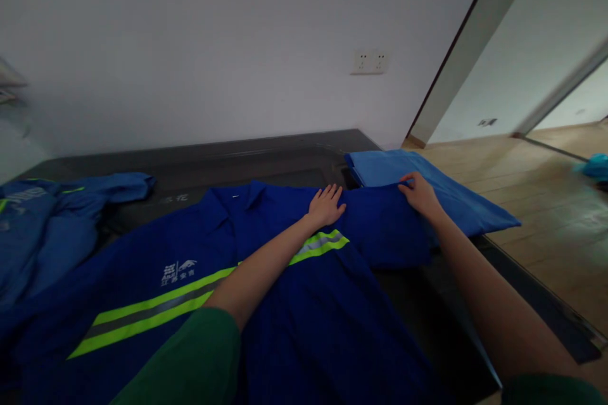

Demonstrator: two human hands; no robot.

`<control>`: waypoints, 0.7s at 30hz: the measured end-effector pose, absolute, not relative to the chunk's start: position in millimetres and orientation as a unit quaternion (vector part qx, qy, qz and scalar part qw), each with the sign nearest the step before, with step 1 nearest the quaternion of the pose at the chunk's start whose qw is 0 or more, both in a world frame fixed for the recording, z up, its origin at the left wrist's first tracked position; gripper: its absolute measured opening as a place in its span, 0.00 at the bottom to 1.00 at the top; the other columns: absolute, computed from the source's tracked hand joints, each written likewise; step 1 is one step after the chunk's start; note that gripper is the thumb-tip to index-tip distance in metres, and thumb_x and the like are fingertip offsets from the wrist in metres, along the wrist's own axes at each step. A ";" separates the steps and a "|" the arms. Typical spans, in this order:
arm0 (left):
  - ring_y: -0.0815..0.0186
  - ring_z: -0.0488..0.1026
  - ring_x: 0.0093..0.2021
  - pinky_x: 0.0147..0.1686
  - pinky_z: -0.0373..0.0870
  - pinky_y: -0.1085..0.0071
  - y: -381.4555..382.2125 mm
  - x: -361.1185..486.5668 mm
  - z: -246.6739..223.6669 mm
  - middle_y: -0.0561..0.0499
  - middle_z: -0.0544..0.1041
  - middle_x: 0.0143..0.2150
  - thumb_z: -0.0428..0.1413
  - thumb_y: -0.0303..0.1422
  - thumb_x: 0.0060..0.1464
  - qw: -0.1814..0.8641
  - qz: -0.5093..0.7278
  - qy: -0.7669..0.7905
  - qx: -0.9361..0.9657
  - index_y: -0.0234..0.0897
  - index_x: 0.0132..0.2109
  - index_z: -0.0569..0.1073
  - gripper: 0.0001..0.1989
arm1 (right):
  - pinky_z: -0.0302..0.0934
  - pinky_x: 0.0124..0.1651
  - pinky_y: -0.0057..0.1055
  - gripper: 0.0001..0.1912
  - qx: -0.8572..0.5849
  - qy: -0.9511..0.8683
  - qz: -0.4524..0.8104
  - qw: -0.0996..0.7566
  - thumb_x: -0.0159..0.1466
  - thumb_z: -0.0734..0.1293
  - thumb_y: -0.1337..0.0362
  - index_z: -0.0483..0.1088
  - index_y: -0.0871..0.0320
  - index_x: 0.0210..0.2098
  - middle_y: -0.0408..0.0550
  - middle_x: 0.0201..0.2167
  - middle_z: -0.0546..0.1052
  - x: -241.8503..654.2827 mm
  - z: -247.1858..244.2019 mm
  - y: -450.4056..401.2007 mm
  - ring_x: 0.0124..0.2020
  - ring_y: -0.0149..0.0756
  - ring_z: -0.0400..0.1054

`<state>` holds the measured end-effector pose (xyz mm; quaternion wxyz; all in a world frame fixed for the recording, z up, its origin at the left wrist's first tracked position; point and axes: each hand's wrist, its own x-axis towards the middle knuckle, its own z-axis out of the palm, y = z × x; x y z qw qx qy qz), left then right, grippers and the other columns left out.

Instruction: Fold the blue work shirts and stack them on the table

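Note:
A dark blue work jacket (pixel 294 304) with yellow-green and grey reflective bands lies spread out, its collar toward the wall. White lettering and a small logo mark its chest. My left hand (pixel 327 206) rests flat on the jacket near the shoulder, fingers spread. At the upper edge of the sleeve (pixel 384 221), my right hand (pixel 418 193) pinches the cloth between thumb and fingers. Beneath and beyond that sleeve lies a lighter blue folded cloth (pixel 441 183), which hangs past the table's right side.
The dark table (pixel 266 152) stands against a pale wall with a double socket (pixel 369 62). Another blue garment (pixel 52 215) with reflective strips lies at the left. Tiled floor (pixel 536 183) stretches to the right, with a bright blue item (pixel 596 168) at the far edge.

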<state>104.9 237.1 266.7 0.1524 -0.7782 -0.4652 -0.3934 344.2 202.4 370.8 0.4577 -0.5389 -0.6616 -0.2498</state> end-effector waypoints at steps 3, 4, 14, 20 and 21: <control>0.56 0.42 0.71 0.68 0.41 0.53 234.8 107.8 270.3 0.41 0.47 0.71 0.42 0.44 0.62 0.132 -0.390 -0.482 -0.773 0.34 0.69 0.52 0.32 | 0.61 0.39 0.41 0.13 -0.606 -0.625 -0.296 0.393 0.62 0.63 0.64 0.69 0.59 0.46 0.55 0.33 0.74 339.6 368.7 188.9 0.35 0.46 0.70; 0.56 0.41 0.71 0.68 0.41 0.53 231.2 107.0 271.3 0.40 0.47 0.71 0.43 0.43 0.62 0.131 -0.398 -0.476 -0.774 0.33 0.69 0.51 0.32 | 0.60 0.39 0.42 0.15 -0.628 -0.607 -0.314 0.373 0.62 0.63 0.63 0.68 0.58 0.48 0.58 0.36 0.74 337.5 368.1 183.5 0.37 0.49 0.70; 0.64 0.62 0.62 0.64 0.57 0.62 87.9 -92.0 228.6 0.48 0.68 0.61 0.45 0.30 0.61 0.211 -0.581 -0.400 -0.677 0.41 0.59 0.65 0.20 | 0.61 0.45 0.38 0.13 -0.327 -0.774 -0.413 0.352 0.63 0.62 0.67 0.71 0.59 0.46 0.56 0.42 0.72 192.7 354.7 128.1 0.44 0.45 0.67; 0.54 0.72 0.53 0.57 0.66 0.58 -14.7 -277.7 85.6 0.42 0.77 0.47 0.49 0.35 0.57 0.159 -0.477 -0.773 -0.387 0.36 0.48 0.74 0.15 | 0.62 0.50 0.36 0.10 -0.168 -0.913 -0.312 0.201 0.63 0.62 0.70 0.71 0.57 0.43 0.50 0.43 0.74 41.3 284.6 113.3 0.46 0.41 0.67; 0.50 0.73 0.51 0.55 0.67 0.54 -32.5 -301.3 55.5 0.39 0.78 0.45 0.50 0.37 0.57 0.121 -0.438 -0.827 -0.332 0.34 0.46 0.75 0.15 | 0.61 0.51 0.36 0.11 -0.161 -0.924 -0.301 0.173 0.63 0.62 0.70 0.71 0.58 0.44 0.50 0.43 0.74 19.0 269.9 111.2 0.48 0.41 0.67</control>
